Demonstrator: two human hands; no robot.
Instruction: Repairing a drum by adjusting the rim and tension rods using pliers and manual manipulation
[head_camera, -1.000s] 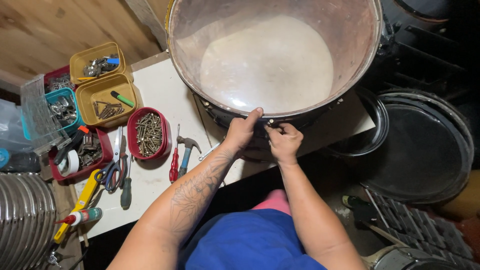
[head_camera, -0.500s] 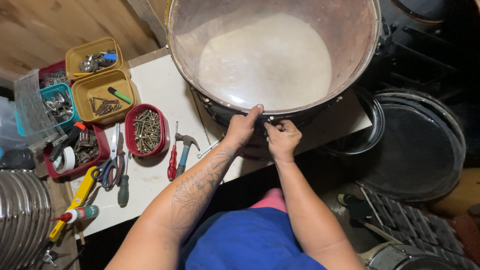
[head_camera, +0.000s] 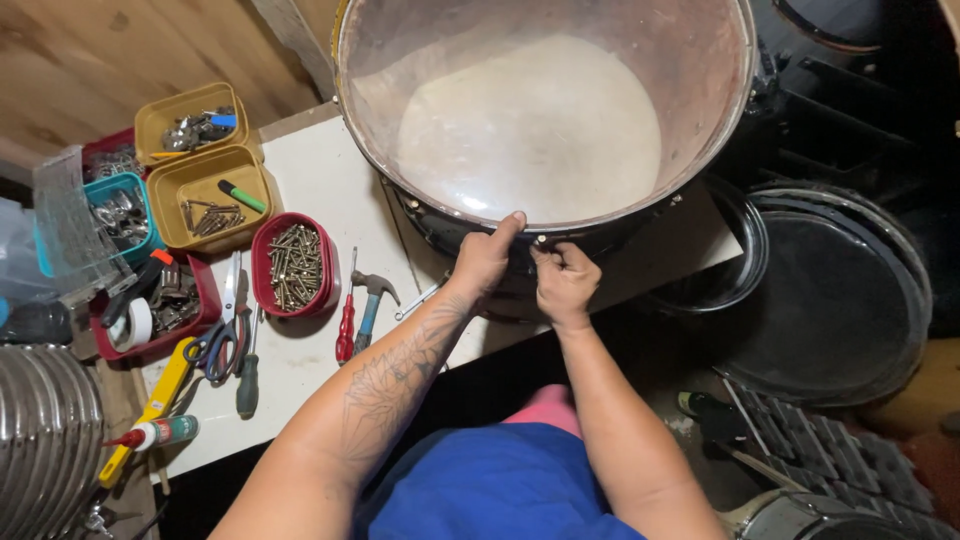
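A large open drum shell (head_camera: 700, 90) with a pale skin at its bottom stands on the white table (head_camera: 320, 170), its near rim overhanging toward me. My left hand (head_camera: 485, 258) grips the drum's near rim, thumb over the top edge. My right hand (head_camera: 563, 282) sits just beside it, fingers pinched on a small fitting on the drum's dark outer wall. What the fingers hold is too small to make out.
Left of the drum lie a red tub of screws (head_camera: 293, 264), a small hammer (head_camera: 372, 302), a red screwdriver (head_camera: 346, 320), scissors (head_camera: 225, 330) and yellow trays of hardware (head_camera: 205, 185). Black drum hoops (head_camera: 840, 300) lie on the floor at right. A ribbed metal piece (head_camera: 40, 430) is at lower left.
Both hands stay on the drum's near rim. The view has shifted slightly; the hands have barely moved.
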